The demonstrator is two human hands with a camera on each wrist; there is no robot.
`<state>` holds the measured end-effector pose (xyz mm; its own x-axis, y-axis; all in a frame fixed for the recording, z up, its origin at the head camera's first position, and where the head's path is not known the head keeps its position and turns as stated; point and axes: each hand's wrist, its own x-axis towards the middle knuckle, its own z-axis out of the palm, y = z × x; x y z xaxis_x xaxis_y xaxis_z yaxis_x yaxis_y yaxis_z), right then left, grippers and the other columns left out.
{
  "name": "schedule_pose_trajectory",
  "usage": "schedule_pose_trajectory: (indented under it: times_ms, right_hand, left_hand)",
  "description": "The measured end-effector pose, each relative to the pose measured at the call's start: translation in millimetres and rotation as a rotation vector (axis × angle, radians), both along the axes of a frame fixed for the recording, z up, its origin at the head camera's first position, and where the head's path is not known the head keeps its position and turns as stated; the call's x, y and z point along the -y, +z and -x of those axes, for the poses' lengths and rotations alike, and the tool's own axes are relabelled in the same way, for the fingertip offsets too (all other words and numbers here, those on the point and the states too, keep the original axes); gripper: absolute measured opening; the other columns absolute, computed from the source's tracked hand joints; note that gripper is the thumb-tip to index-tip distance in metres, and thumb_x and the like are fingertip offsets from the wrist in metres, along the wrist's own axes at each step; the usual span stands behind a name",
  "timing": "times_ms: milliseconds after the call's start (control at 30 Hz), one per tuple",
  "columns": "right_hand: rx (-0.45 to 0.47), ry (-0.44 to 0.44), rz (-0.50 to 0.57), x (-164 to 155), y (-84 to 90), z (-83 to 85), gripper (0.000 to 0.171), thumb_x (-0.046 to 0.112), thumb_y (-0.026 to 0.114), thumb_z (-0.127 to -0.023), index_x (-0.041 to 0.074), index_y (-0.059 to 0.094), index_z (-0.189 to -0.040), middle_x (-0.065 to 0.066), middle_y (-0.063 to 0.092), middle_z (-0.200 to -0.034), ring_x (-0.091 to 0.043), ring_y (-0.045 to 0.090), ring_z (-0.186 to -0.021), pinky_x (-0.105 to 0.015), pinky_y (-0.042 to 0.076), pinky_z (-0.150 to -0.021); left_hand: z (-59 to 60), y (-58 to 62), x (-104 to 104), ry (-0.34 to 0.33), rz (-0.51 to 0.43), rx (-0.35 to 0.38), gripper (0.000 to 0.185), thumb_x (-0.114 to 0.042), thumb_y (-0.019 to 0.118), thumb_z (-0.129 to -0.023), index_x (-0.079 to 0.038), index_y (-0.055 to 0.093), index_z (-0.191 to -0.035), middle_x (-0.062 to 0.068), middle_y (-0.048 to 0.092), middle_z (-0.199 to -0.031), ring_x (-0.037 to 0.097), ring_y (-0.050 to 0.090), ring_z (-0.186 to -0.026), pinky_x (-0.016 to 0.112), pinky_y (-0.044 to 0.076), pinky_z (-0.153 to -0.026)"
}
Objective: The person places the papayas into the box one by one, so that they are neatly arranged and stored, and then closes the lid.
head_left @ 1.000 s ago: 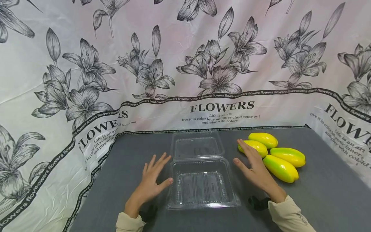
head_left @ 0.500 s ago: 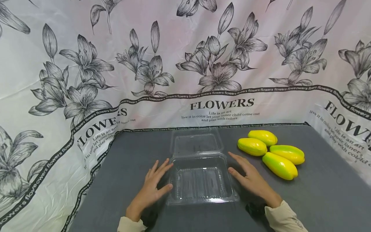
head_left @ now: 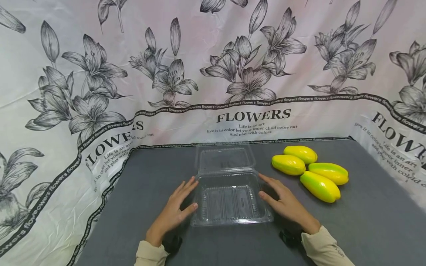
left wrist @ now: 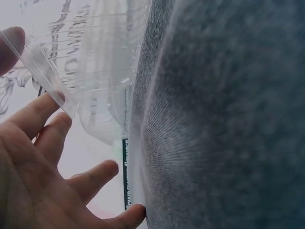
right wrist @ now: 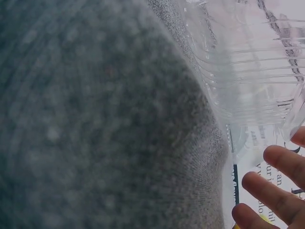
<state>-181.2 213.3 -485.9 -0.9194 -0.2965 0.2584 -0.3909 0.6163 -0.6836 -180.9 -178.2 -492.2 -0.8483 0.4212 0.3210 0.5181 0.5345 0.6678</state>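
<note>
A clear plastic clamshell container [head_left: 231,222] stands on the grey table, its lid [head_left: 226,159] folded back towards the wall. Nothing lies inside it. My left hand [head_left: 173,210] is at the container's left side, fingers spread and fairly straight. In the left wrist view, fingertips [left wrist: 59,98] meet the rim of the clear plastic, with the thumb [left wrist: 12,45] by the same edge. On the opposite side, my right hand [head_left: 287,205] has extended fingers with tips right at the right rim. The right wrist view has several of its fingers [right wrist: 271,193] just beneath the container wall [right wrist: 248,71].
Several yellow-green, papaya-shaped fruits [head_left: 320,186] lie grouped at the right of the grey table [head_left: 376,207]. A white cloth with flower prints [head_left: 253,85] hangs behind the table and along both sides. A dark object [head_left: 289,238] sits under the right wrist.
My right hand has moved left, from beside the fruits to the container's right rim. My left hand has shifted only slightly, to the left rim. The head view has tilted down a little.
</note>
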Motion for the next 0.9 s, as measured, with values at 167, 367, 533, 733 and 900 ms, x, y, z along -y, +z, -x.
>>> schedule_pose_trajectory:
  times_ms: [167, 367, 533, 733, 900]
  right_hand:
    - [0.007, -0.005, -0.003, -1, -0.6, 0.0, 0.062, 0.033, 0.061, -0.102, 0.017, 0.04, -0.158, -0.014, 0.045, -0.159, -0.043, 0.044, -0.142, -0.072, 0.037, -0.108]
    - [-0.016, -0.015, -0.01, -4, 1.1, 0.8, 0.063, 0.032, 0.064, -0.101, 0.014, 0.041, -0.157, -0.016, 0.047, -0.157, -0.042, 0.046, -0.141, -0.07, 0.038, -0.108]
    - [-0.085, -0.071, -0.013, -9, 7.5, 3.0, 0.063, 0.028, 0.069, -0.097, 0.012, 0.046, -0.154, -0.016, 0.055, -0.147, -0.038, 0.055, -0.128, -0.066, 0.046, -0.102]
    - [-0.263, -0.158, -0.015, -26, 21.2, 8.3, 0.061, 0.018, 0.082, -0.086, 0.006, 0.059, -0.141, -0.015, 0.065, -0.134, -0.032, 0.057, -0.117, -0.05, 0.044, -0.098]
    - [-0.41, -0.24, -0.042, -47, 29.1, 10.8, 0.059, 0.009, 0.087, -0.075, 0.003, 0.066, -0.129, -0.019, 0.07, -0.116, -0.034, 0.053, -0.106, -0.048, 0.036, -0.09]
  left_hand:
    - [3.8, 2.6, -1, -0.008, 0.031, -0.001, 0.065, -0.023, 0.065, -0.097, -0.016, 0.041, -0.157, 0.01, 0.03, -0.168, 0.055, 0.031, -0.147, 0.083, 0.022, -0.108]
    - [3.9, 5.2, -2, -0.007, 0.047, 0.012, 0.066, -0.021, 0.066, -0.097, -0.015, 0.041, -0.157, 0.009, 0.029, -0.168, 0.051, 0.032, -0.149, 0.082, 0.021, -0.11]
    - [3.2, 8.0, -3, 0.0, 0.046, 0.044, 0.067, -0.022, 0.069, -0.096, -0.016, 0.041, -0.157, 0.006, 0.03, -0.168, 0.043, 0.033, -0.151, 0.082, 0.018, -0.111]
    - [2.9, 9.4, -3, 0.012, 0.047, 0.064, 0.068, -0.023, 0.069, -0.096, -0.017, 0.04, -0.157, 0.006, 0.03, -0.168, 0.044, 0.032, -0.151, 0.084, 0.016, -0.11]
    - [3.4, 7.5, -4, 0.019, 0.031, 0.076, 0.069, -0.024, 0.068, -0.097, -0.02, 0.038, -0.159, 0.006, 0.027, -0.17, 0.044, 0.03, -0.152, 0.085, 0.013, -0.11]
